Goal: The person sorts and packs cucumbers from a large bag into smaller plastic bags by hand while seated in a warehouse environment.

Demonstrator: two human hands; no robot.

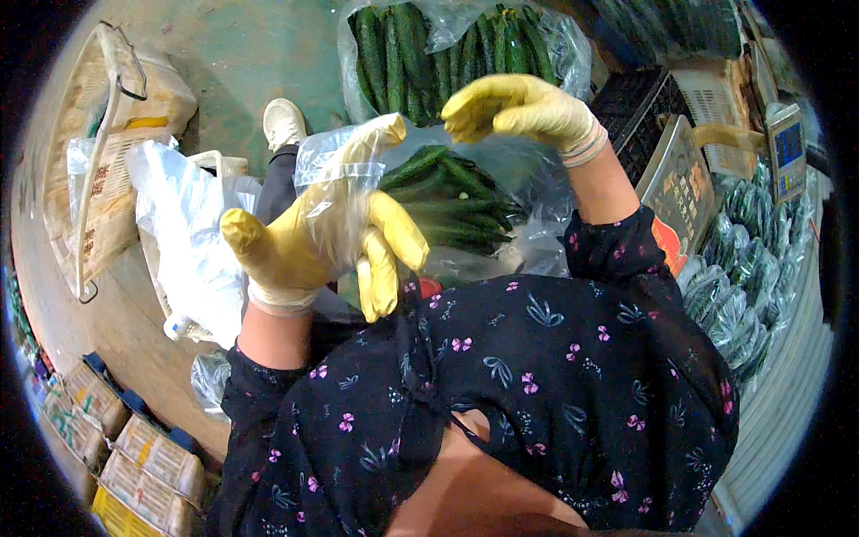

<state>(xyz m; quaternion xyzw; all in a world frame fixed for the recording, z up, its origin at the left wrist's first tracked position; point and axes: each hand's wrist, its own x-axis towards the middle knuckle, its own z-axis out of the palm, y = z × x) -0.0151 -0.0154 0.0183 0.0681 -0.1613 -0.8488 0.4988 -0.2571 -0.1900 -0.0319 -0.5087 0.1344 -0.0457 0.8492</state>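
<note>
My left hand (309,237), in a yellow glove, is raised before my chest with its thumb out to the side and lower fingers bent. A crumpled clear plastic bag (338,166) is caught among its fingers, around the raised forefinger. Farther right my right hand (523,112), gloved too, hovers with curved fingers and thumb apart, nothing visible in it. Below and between the hands, dark green cucumbers (447,201) lie in a heap on clear plastic sheeting. Beyond them a large clear bag (573,58) holds more long cucumbers (403,58).
At left stand a woven-sided carrier (112,192) with a wire handle and white plastic bags (192,219). To the right are a black crate (631,112), a scale display (787,152), a printed carton (676,192) and bagged cucumbers (738,286). Bundled packs (148,465) lie lower left.
</note>
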